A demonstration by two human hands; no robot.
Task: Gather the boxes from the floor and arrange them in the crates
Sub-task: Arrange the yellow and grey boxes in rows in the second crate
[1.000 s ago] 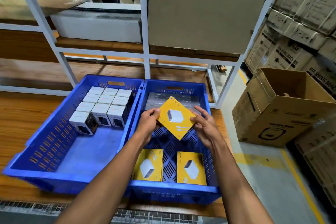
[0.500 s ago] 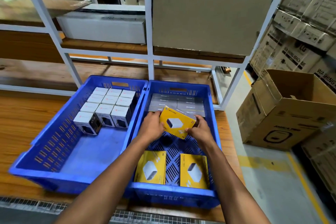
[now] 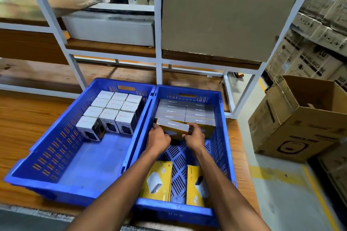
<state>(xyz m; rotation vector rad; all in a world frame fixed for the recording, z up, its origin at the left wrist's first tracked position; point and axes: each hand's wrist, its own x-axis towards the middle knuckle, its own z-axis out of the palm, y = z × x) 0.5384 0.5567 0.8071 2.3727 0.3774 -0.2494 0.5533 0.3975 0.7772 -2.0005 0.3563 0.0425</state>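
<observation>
Because the row at the back of the right crate [image 3: 218, 118] stands on edge, the left hand [image 3: 158, 139] and right hand [image 3: 194, 139] each keep a grip on one end of the yellow box [image 3: 172, 127], upright at centre frame.

Blue plastic crates [image 3: 187, 90], perforated; matt cardboard carton [image 3: 216, 24]; wood tabletop [image 3: 28, 118].

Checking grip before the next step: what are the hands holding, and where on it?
Both hands hold one yellow box upright in the right crate: left hand on its left end, right hand on its right end.

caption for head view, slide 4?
Both hands stand a yellow box upright in the right blue crate.
</observation>
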